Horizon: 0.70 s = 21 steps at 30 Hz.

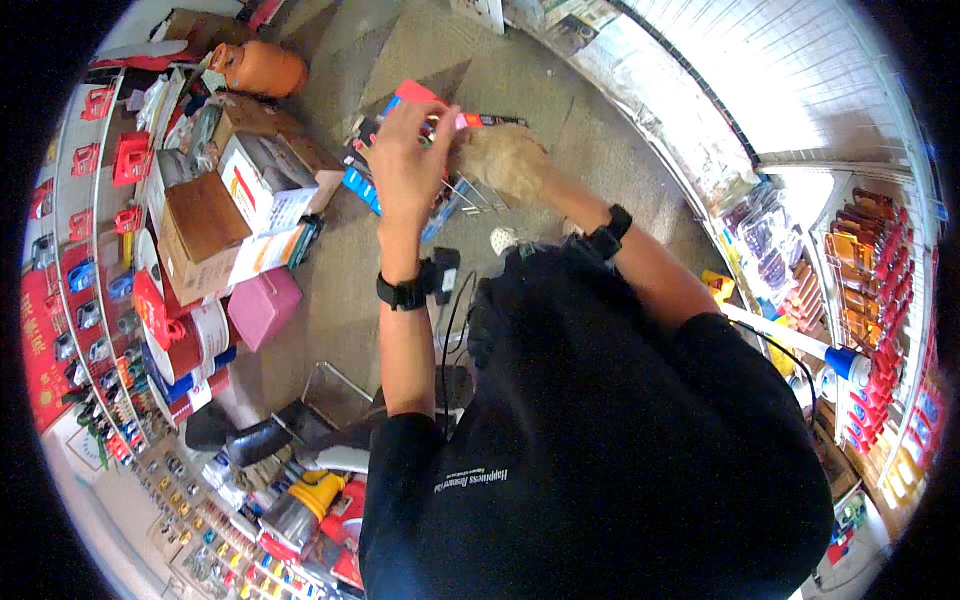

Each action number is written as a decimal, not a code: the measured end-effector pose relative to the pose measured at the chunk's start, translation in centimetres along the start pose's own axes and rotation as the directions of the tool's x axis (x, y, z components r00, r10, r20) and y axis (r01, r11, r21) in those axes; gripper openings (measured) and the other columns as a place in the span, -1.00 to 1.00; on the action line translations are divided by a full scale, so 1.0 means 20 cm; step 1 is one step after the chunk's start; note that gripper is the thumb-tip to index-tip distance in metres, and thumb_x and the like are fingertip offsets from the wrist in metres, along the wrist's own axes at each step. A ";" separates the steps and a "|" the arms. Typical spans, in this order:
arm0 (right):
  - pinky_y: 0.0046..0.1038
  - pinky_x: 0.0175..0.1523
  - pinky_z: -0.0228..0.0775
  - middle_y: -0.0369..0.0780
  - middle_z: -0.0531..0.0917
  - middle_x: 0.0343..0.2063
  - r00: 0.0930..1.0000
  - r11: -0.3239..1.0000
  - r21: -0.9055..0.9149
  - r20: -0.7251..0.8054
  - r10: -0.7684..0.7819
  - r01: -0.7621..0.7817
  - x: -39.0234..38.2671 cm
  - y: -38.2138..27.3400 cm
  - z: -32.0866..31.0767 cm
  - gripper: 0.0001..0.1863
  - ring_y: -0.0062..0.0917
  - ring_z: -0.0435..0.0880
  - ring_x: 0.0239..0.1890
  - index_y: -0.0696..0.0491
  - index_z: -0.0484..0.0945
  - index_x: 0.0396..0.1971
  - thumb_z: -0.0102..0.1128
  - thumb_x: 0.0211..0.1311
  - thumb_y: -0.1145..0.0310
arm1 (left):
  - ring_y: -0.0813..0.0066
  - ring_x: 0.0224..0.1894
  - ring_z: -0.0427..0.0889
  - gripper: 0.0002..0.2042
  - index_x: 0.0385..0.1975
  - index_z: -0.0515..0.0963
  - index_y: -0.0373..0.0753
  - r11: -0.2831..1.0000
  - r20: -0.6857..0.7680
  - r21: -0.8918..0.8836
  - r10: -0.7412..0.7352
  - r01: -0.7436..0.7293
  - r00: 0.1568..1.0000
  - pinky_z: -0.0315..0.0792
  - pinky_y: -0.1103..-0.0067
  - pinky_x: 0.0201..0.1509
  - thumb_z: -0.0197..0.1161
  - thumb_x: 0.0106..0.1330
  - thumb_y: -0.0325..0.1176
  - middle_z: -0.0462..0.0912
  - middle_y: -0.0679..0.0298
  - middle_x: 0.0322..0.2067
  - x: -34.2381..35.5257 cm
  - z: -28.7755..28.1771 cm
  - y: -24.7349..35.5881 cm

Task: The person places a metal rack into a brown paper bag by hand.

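My left hand (408,160) hangs over a cluster of packaged goods in front of me, its thumb spread away from the fingers. Just beyond its fingertips shows a red package (419,93). Beside the wrist is a blue pack (361,188), partly under the hand. My right hand (505,162) is smeared by motion, so its fingers cannot be made out. Past it lies a thin dark strip-like pack (497,119) with a red-orange end. Below the right hand thin metal wires of a rack (482,197) stick out. The hands cover much of the goods.
Cardboard boxes (205,235) and a pink plastic container (265,308) stand to the left, with an orange gas cylinder (262,68) farther off. Stocked shelves line the left side. On the right hang rows of orange and red tools (868,265). A dark chair (285,425) stands lower left.
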State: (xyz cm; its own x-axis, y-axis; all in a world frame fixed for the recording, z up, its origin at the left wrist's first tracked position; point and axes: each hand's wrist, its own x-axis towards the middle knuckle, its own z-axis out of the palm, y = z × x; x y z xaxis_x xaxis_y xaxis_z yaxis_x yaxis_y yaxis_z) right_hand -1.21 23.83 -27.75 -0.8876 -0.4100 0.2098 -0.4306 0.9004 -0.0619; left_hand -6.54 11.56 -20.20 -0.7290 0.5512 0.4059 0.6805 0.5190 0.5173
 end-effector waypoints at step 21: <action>-0.23 -0.22 0.36 -0.04 0.53 -0.51 0.715 0.601 0.419 0.197 0.671 -0.680 -1.37 0.67 0.35 -0.81 -0.23 0.56 -0.48 0.09 0.46 -0.38 -0.09 0.20 0.30 | 0.42 -0.18 0.57 -0.73 -0.24 0.53 -0.41 0.638 0.348 -0.512 -0.457 0.574 0.818 0.37 0.51 0.03 -0.05 0.39 -0.34 0.61 0.13 -0.22 0.03 -0.13 -0.11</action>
State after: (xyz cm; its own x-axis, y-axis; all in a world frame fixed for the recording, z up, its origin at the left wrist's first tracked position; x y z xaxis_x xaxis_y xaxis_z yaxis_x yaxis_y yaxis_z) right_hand 16.22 46.03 -41.05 -0.9555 0.2827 -0.0840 0.2765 0.7593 -0.5891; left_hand -8.72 9.11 -19.16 -0.8818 0.4413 -0.1664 -0.0225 0.3131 0.9495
